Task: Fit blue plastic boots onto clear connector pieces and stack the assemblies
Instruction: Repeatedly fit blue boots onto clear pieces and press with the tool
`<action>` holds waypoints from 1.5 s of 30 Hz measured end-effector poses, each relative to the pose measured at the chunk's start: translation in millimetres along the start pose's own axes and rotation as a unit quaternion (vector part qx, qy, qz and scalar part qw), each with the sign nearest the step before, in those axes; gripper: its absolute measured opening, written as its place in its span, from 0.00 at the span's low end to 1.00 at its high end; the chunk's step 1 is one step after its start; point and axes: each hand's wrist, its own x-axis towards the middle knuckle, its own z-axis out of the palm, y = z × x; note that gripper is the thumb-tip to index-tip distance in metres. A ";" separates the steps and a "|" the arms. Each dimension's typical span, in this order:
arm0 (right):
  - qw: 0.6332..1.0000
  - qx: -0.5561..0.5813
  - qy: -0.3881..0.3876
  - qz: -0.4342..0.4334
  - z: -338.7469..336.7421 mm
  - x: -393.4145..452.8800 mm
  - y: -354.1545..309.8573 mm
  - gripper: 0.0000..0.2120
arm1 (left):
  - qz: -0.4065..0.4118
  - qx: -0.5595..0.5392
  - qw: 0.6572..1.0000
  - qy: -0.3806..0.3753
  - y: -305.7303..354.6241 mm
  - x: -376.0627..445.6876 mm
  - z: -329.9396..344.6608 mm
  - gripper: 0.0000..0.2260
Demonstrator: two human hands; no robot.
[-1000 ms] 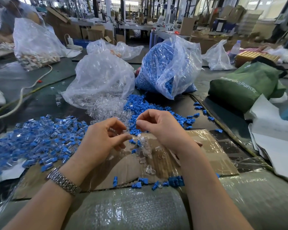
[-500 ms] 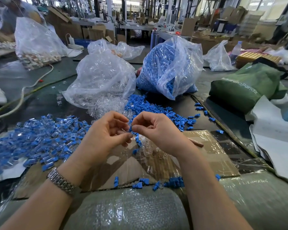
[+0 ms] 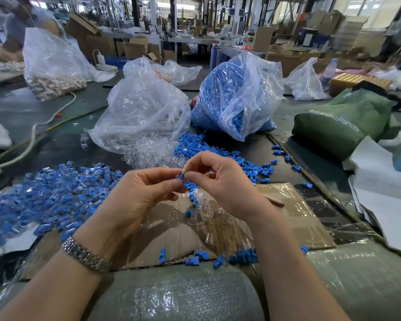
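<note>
My left hand and my right hand meet fingertip to fingertip above the cardboard sheet. Between them sits a small blue boot, pinched by my right thumb and forefinger, against a clear connector piece pinched by my left fingers. A heap of finished blue-and-clear assemblies lies to the left. Loose blue boots and loose clear connectors lie just beyond my hands.
A clear bag of connectors and a bag of blue boots stand behind the piles. A green bag and white sheets lie at the right. A few boots lie at the cardboard's near edge. A white cable runs at left.
Both hands have lifted slightly off the cardboard and drawn together. The blue boot and clear piece now show between the fingertips.
</note>
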 end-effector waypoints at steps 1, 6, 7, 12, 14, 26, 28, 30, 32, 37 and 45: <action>1.000 -0.006 0.000 0.000 -0.1 -0.1 0.1 0.02 | 0.005 0.000 1.000 0.004 -0.5 0.1 0.7 0.13; 1.000 -0.016 0.004 -0.006 -1.6 -0.7 0.0 0.02 | 0.024 -0.006 1.000 0.010 -1.3 -1.5 3.3 0.09; 1.000 -0.020 0.002 -0.007 -1.8 -0.8 -0.3 0.02 | 0.024 -0.007 1.000 0.010 -1.2 -1.7 3.4 0.09; 0.999 -0.030 0.007 -0.010 -1.2 -0.7 -0.3 0.01 | 0.030 -0.004 0.999 0.017 -1.2 -2.3 4.9 0.09; 1.000 -0.029 0.007 -0.005 -0.6 -1.0 -1.3 0.02 | 0.034 0.002 0.999 0.016 -0.5 -2.4 4.8 0.10; 0.848 -0.397 -0.032 0.349 -23.3 -8.6 19.4 0.27 | 0.038 -0.020 0.999 0.022 -2.5 1.7 -5.4 0.10; 0.842 -0.416 -0.026 0.342 -22.1 -7.9 19.7 0.18 | 0.037 -0.023 0.999 0.027 -2.3 2.8 -6.3 0.10; 0.835 -0.429 -0.030 0.343 -21.2 -7.8 19.8 0.15 | 0.037 -0.028 0.998 0.029 -2.4 3.3 -7.4 0.10; 0.832 -0.438 -0.036 0.338 -21.6 -7.4 21.8 0.14 | 0.037 -0.045 0.998 0.034 -2.2 3.4 -7.5 0.10; 0.846 -0.424 -0.032 0.322 -25.2 -1.6 28.9 0.07 | 0.040 -0.063 0.996 0.056 -1.5 5.4 -7.0 0.11; 0.931 -0.273 -0.055 0.237 -32.7 2.9 -19.3 0.15 | 0.034 -0.105 0.992 0.067 -2.9 8.7 -12.7 0.11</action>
